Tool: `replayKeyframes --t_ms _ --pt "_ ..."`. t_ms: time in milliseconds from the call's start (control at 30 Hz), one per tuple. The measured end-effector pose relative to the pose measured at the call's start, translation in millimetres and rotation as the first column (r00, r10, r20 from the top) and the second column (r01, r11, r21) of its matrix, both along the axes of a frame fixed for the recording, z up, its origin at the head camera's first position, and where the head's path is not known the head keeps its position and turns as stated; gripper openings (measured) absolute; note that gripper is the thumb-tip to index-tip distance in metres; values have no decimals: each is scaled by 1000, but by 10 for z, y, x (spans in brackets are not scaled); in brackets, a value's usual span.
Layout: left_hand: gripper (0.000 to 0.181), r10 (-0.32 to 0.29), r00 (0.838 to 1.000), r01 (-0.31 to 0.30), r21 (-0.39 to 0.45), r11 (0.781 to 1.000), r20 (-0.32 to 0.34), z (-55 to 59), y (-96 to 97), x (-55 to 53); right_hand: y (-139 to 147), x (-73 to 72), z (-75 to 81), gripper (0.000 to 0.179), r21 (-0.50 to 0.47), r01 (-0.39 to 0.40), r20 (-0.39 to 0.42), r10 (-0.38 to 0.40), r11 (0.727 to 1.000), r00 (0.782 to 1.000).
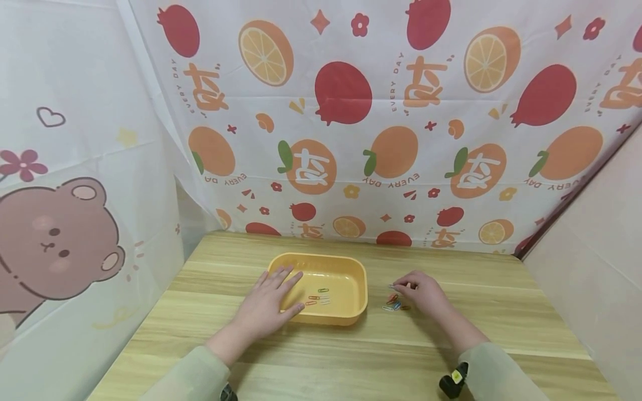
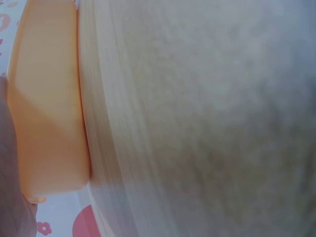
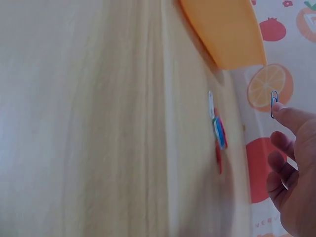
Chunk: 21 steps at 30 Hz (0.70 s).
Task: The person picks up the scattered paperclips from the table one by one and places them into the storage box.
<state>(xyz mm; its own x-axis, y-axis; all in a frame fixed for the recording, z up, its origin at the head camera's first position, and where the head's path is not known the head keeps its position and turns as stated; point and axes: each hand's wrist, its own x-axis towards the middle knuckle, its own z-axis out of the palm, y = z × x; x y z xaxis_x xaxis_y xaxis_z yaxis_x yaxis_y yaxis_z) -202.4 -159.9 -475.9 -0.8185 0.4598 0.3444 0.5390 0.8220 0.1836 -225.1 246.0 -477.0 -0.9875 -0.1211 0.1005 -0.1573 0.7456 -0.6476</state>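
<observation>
My right hand pinches a blue paper clip between thumb and forefinger, raised above the table. Just below it, several paper clips in red, blue and white lie in a small loose pile, right of the yellow tray. Spread fingers of my left hand lie over the tray's left side and rim. Inside the tray are several more clips, among them a green one and a red one. The left wrist view shows mostly the tray's outer wall.
The tray and pile are on a light wood table. Behind the table hangs a fruit-print cloth, with a bear-print cloth on the left and a plain pale panel on the right.
</observation>
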Motion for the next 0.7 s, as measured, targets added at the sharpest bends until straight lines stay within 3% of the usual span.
replayKeyframes --t_ms 233,700 --pt "71 10 999 -10 -16 1000 30 -7 -8 -4 -156 -48 92 11 -37 -22 -27 21 999 999" --pt "72 1 1000 -1 -5 1000 14 -6 -6 10 -705 -146 251 6 -86 -86 -54 82 993 995"
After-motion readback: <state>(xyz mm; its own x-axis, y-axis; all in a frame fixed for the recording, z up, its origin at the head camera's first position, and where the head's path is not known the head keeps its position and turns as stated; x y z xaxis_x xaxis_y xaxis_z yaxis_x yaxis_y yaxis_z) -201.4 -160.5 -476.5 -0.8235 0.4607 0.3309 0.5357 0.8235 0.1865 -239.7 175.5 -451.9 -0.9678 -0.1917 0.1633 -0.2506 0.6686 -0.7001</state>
